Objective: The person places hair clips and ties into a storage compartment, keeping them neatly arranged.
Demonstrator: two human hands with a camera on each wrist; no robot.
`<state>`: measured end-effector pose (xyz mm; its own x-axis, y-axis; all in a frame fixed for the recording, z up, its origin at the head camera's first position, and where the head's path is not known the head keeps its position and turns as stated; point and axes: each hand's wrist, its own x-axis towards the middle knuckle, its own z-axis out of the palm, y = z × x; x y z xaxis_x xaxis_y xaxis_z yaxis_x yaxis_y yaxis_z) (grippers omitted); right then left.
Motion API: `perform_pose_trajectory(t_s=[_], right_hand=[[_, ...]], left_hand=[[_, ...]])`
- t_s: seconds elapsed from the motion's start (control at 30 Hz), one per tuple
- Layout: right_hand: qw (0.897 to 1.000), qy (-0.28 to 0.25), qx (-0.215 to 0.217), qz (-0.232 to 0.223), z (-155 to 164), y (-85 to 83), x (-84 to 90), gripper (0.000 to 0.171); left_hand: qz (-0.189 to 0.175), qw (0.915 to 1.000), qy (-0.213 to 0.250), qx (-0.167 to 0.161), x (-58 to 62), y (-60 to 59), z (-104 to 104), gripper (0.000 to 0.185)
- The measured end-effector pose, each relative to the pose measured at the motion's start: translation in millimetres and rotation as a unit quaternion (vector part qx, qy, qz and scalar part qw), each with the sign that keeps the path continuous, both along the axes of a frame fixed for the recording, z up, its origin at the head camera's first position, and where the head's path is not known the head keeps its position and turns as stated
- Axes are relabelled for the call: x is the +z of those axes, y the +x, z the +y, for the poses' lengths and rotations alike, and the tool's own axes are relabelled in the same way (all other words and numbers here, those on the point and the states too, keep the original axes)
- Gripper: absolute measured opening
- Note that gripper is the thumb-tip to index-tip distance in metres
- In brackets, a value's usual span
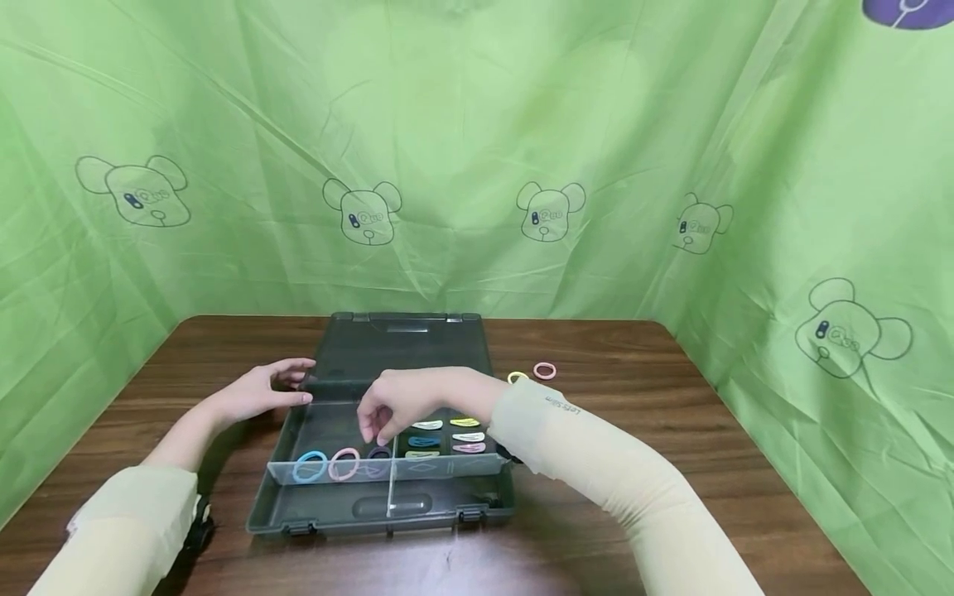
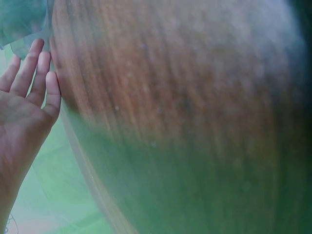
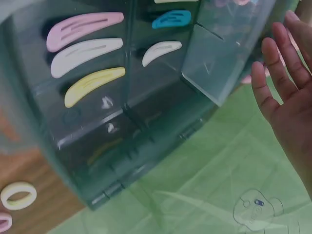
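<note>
Sleeves: two pale beige sleeves (image 1: 619, 472) come in from the table's near edge, one on each arm.
Table: dark brown wood (image 1: 671, 397), with green cloth printed with bear outlines hanging behind and to both sides.
Box: a dark see-through plastic organizer box (image 1: 373, 505) lies open in the middle of the table, its lid (image 1: 406, 343) laid back flat toward the far edge.
Left hand: the left hand (image 1: 264, 393) rests against the box's left rim where lid and base meet; its fingers lie straight and close together, holding nothing.
Right hand: the right hand (image 1: 395, 406) hangs over the middle of the box, fingers drooping loosely down toward the purple hair tie (image 1: 378, 455); I cannot tell whether the tips touch it, and they grip nothing that I can see.
Left compartment: a blue hair tie (image 1: 310, 466), a pink hair tie (image 1: 344, 463) and the purple one sit in a row behind the clear front wall.
Right compartments: snap hair clips (image 3: 87, 51) lie in small cells, pink, white, yellow and blue among them.
Loose on the table: a yellow tie (image 1: 517, 377) and another pink tie (image 1: 545, 370) lie just beyond the box's right far corner, close together.
</note>
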<state>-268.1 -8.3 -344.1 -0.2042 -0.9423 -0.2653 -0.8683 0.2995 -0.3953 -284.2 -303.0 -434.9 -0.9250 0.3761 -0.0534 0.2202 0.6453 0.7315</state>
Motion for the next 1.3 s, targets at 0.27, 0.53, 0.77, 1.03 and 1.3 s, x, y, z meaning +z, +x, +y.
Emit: perform_pose_trajectory(t_s=[0.27, 0.53, 0.77, 1.03, 1.3], right_hand=[[0.999, -0.037, 0.021, 0.005, 21, 0.3, 21.8, 0.012], [0.998, -0.054, 0.004, 0.017, 53, 0.5, 39.5, 0.013], [0.997, -0.072, -0.014, 0.014, 80, -0.4, 49.9, 0.012], [0.993, -0.111, -0.044, 0.01, 113, -6.9, 49.6, 0.012], [0.984, -0.144, -0.099, -0.016, 149, -12.8, 39.4, 0.013]], left_hand=[[-0.003, 1.0, -0.007, 0.004, 0.1, 2.9, -4, 0.07], [0.001, 1.0, -0.005, 0.003, 3.1, 0.0, 0, 0.067], [-0.001, 1.0, 0.001, 0.002, 2.1, -3.4, 3, 0.068], [-0.006, 1.0, -0.003, 0.003, 2.5, -1.7, 1, 0.069], [-0.006, 1.0, 0.0, 0.002, 1.4, -3.3, 0, 0.069]])
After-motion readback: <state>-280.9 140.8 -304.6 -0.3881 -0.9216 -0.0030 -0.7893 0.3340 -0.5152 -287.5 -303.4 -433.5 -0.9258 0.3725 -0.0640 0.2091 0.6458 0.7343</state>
